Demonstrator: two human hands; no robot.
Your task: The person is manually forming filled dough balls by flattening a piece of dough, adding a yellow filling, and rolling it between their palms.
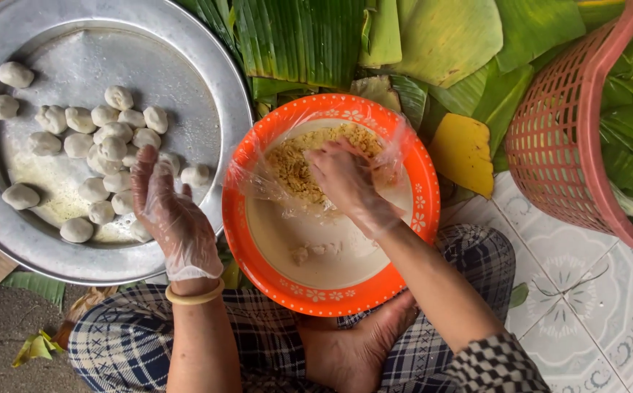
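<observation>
My right hand [345, 178] fingers pinched in crumbly filling [295, 167], orange bowl [258, 240]; my left hand [171, 215] spread flat over dough balls [109, 145] leftward

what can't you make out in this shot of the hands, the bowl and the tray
Head view:
- Right hand: fingertips buried in yellow crumbly filling inside the orange plastic bowl; any grasp is hidden.
- Round metal tray of white dough balls: left edge cut off.
- Red plastic basket: cut off at right.
</observation>
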